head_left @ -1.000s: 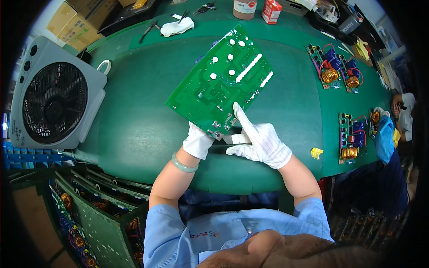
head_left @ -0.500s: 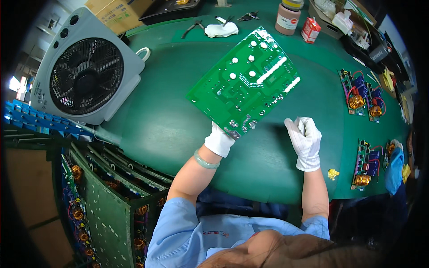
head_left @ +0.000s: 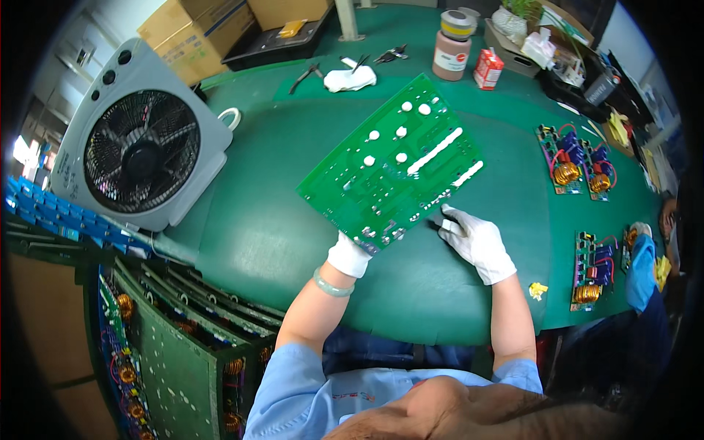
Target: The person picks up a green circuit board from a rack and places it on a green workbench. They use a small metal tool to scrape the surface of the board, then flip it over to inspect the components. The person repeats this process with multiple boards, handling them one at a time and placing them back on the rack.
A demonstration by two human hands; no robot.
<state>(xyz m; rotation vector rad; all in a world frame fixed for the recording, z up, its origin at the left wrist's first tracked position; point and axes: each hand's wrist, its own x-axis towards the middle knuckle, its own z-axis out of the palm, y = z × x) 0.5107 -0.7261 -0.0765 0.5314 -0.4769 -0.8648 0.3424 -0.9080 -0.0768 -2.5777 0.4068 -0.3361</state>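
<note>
A large green circuit board (head_left: 392, 165) is held tilted above the table, its solder side up with white round spots and two white strips. My left hand (head_left: 349, 257), in a white glove, grips the board's near corner; its fingers are hidden beneath the board. My right hand (head_left: 477, 242), also gloved in white, is just off the board's right lower edge. Its fingers are curled together, and what they hold, if anything, I cannot make out.
A grey box fan (head_left: 143, 150) stands at left above a rack (head_left: 169, 367) of upright boards. Assembled boards with copper coils (head_left: 566, 172) lie at right. Pliers (head_left: 306, 77), a white cloth (head_left: 350, 79), a jar (head_left: 450, 55) and a red carton (head_left: 488, 69) sit at the back.
My right hand has moved left toward the board's edge and turned, fingers pointing at it. The board has come slightly nearer and left. The whole view has shifted a little.
</note>
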